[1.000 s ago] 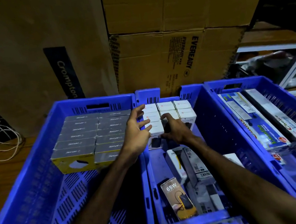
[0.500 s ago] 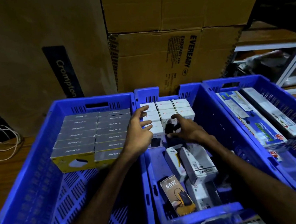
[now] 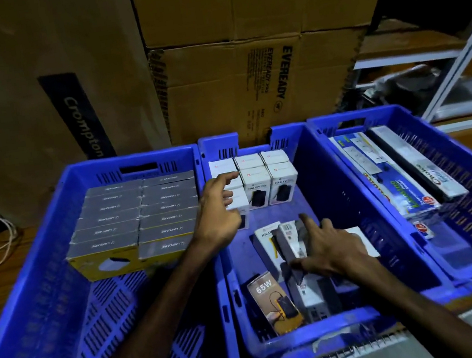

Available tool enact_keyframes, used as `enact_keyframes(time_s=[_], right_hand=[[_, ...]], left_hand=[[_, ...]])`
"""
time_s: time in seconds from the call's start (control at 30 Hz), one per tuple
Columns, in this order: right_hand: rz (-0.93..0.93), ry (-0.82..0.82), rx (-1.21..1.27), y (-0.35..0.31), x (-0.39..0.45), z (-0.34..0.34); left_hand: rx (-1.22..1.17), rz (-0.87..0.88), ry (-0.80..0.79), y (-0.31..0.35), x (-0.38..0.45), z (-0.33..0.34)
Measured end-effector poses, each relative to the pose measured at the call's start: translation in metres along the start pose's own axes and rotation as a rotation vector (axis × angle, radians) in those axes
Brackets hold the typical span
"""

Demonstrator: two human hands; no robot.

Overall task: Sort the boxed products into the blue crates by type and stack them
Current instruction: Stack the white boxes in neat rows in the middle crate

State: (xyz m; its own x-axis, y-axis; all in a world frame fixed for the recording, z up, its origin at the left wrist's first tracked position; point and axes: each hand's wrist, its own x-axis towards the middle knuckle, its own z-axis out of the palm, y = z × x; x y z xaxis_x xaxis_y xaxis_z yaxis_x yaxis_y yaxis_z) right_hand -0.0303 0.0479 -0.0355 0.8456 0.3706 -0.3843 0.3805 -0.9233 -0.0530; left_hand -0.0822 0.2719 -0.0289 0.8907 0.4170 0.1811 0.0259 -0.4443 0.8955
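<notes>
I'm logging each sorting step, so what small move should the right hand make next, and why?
Probably close on the loose grey-and-white box and lift it toward the stacked white boxes at the far end of the middle crate. The right hand rests on that box, while the left hand steadies the stack's near-left box.

Crates blue: left crate (image 3: 42,271) slotted walls, holds grey-topped, yellow-sided boxes (image 3: 135,216). 12 o'clock in middle crate (image 3: 333,194): white Halley boxes (image 3: 269,182), black product print. 6 o'clock: tan/yellow 65W box (image 3: 274,302).
</notes>
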Motion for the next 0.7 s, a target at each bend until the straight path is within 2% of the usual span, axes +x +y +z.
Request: enact_keyframes(time_s=[0.1,0.17,0.23,0.33,0.43,0.53,0.6,0.7], right_hand=[[0.011,0.096,0.163,0.007,0.0,-0.009],[0.006,0.154,0.391,0.015,0.002,-0.013],[0.032,0.128,0.726,0.018,0.005,-0.016],[0.047,-0.03,1.138,0.015,0.008,-0.026],[-0.016,-0.2,1.26,0.013,0.004,-0.038],[-0.022,-0.213,1.288,0.017,0.005,-0.045],[0.002,-0.206,1.257,0.02,0.008,-0.049],[-0.015,-0.276,1.299,0.026,0.015,-0.048]], left_hand=[[0.074,0.11,-0.026,0.0,-0.007,0.002],[0.146,0.167,-0.073,0.0,-0.01,0.001],[0.243,0.216,-0.115,0.0,-0.013,0.001],[0.358,0.292,-0.197,0.003,-0.017,0.003],[0.355,0.31,-0.291,0.007,-0.021,0.006],[0.261,0.327,-0.368,0.011,-0.022,0.008],[0.198,0.278,-0.379,0.013,-0.02,0.008],[0.018,0.118,-0.366,0.013,-0.018,0.005]])
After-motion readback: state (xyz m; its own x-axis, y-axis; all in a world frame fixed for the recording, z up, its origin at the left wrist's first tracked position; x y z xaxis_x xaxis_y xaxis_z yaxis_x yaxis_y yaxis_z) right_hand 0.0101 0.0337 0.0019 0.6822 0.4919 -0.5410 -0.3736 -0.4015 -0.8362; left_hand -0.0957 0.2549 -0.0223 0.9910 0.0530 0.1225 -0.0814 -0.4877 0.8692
